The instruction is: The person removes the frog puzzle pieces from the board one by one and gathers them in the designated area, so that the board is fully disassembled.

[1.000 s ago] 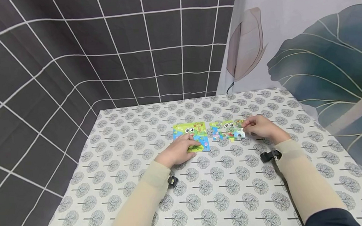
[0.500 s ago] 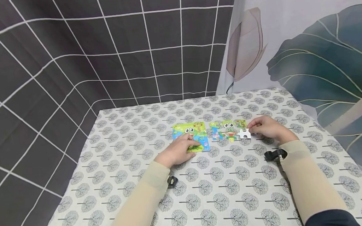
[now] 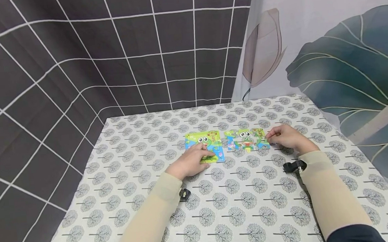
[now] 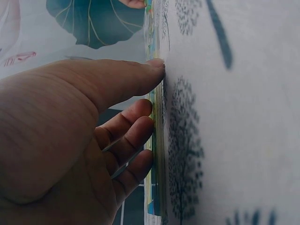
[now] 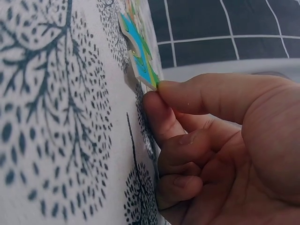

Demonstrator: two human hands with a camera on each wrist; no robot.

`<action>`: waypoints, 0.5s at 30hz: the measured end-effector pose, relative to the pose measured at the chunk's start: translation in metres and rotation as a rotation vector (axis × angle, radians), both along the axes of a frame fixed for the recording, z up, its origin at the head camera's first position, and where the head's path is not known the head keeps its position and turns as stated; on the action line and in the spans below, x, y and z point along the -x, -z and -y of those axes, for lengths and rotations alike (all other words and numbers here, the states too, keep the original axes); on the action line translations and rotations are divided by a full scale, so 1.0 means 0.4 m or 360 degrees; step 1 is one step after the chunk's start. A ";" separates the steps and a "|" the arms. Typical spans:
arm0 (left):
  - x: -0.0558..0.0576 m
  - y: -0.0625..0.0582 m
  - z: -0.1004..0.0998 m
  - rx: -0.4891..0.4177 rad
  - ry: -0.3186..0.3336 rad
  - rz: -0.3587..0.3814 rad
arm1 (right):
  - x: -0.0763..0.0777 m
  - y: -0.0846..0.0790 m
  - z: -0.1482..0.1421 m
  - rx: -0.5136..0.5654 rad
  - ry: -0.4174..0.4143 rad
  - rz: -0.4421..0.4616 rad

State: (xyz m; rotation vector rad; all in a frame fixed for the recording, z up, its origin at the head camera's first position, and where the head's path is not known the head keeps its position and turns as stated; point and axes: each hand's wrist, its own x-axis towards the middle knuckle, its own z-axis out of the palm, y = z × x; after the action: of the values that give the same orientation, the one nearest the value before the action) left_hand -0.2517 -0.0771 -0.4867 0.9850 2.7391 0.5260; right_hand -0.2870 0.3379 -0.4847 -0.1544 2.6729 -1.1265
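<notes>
My left hand (image 3: 190, 162) rests on a square frog picture board (image 3: 214, 137), green and blue. In the left wrist view, its fingertips touch the board's face (image 4: 152, 187) and the thumb lies at the near edge. To the right lies a partly joined jigsaw (image 3: 245, 134) with the same frog picture. Between thumb and index finger, my right hand (image 3: 285, 138) pinches a blue and green puzzle piece (image 5: 141, 65) by one corner. That piece is tilted a little off the cloth, picture side showing, at the jigsaw's lower right.
A white tablecloth (image 3: 235, 216) printed with grey trees covers the table. Behind it hangs a dark curtain with white grid lines (image 3: 135, 65). A curtain with large leaves (image 3: 353, 59) hangs at the right. Black camera straps sit on both wrists.
My right hand has moved slightly right, away from the jigsaw. The pinched piece has turned over, from its white back to its printed side. My left hand has stayed still.
</notes>
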 end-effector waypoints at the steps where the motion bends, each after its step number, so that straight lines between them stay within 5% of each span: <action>1: 0.000 0.000 0.000 0.0001 -0.0001 0.0001 | -0.001 -0.001 0.002 -0.0009 0.0000 -0.0003; 15: -0.001 -0.001 0.001 -0.0004 -0.0011 0.0010 | 0.001 0.002 0.004 -0.0041 0.0000 -0.0004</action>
State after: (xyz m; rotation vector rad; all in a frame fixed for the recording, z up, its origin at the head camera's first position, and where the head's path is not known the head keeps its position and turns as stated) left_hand -0.2514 -0.0775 -0.4862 0.9730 2.7383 0.5327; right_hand -0.2873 0.3363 -0.4853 -0.1513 2.6881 -1.0919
